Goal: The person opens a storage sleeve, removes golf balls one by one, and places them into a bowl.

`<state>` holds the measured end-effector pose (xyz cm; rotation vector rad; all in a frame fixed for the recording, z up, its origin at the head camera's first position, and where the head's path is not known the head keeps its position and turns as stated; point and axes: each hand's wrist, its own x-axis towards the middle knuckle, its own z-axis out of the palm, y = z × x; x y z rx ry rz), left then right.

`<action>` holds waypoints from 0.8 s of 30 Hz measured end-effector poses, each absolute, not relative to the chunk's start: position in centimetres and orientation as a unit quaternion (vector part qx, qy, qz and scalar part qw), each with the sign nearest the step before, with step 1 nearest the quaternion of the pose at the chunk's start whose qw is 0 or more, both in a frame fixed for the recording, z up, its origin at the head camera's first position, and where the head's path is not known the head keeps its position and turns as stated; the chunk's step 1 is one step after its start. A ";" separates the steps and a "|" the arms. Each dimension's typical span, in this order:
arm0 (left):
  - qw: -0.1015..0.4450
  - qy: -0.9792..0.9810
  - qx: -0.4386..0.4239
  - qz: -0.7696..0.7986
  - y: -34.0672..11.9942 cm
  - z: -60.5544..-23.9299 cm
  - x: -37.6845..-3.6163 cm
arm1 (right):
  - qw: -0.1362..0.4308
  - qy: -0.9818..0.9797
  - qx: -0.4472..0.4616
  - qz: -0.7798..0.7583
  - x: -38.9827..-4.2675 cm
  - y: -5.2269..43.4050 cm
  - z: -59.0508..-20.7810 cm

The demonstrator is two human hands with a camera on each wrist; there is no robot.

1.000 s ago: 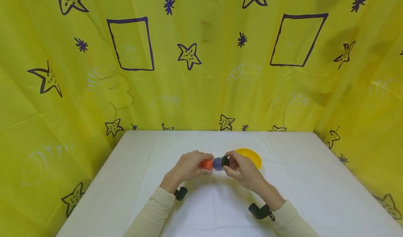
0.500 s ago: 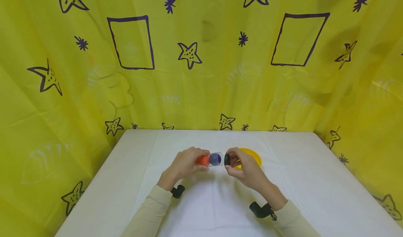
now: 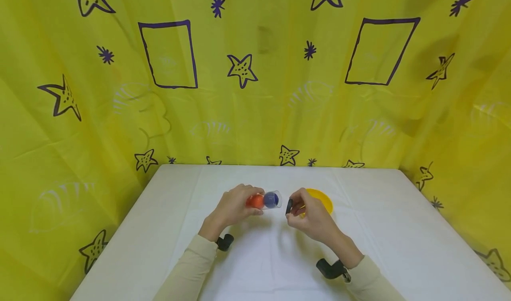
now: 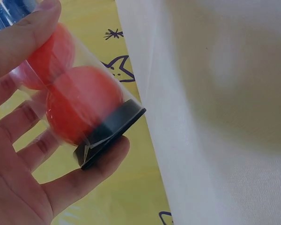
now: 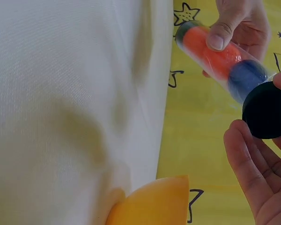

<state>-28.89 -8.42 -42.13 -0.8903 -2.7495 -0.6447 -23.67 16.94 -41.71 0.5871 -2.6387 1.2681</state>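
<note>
My left hand (image 3: 233, 206) grips a clear plastic tube (image 4: 84, 51) around its side, the tube lying roughly sideways above the table. Inside it are two red balls (image 4: 86, 101) and a blue ball (image 3: 271, 199) nearest the uncapped end, which points right. A black cap (image 4: 114, 129) closes the tube's other end, seen in the left wrist view. Between thumb and fingers, my right hand (image 3: 313, 216) pinches a round black lid (image 5: 268, 111), held a short gap away from the tube's uncapped end.
A yellow plate (image 3: 325, 200) stands on the white-covered table (image 3: 367, 230), behind and partly hidden by my right hand. Yellow curtains (image 3: 263, 123) with drawn stars hang at the table's back and sides.
The black lid has come off the tube and stays in my right hand. My left hand has drawn the tube slightly left, opening a gap, and the lid has turned a little.
</note>
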 end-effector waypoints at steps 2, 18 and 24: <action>0.095 -0.924 -0.297 -0.222 -8.5 -42.2 -28.9 | 0.071 -0.882 0.193 0.424 -23.7 16.9 -41.8; 0.117 -0.927 -0.251 -0.252 -8.7 -42.4 -29.1 | 0.017 -0.889 0.197 0.414 -23.9 16.3 -43.0; 0.123 -0.929 -0.239 -0.254 -8.8 -42.4 -29.1 | 0.005 -0.896 0.186 0.404 -23.9 16.1 -43.5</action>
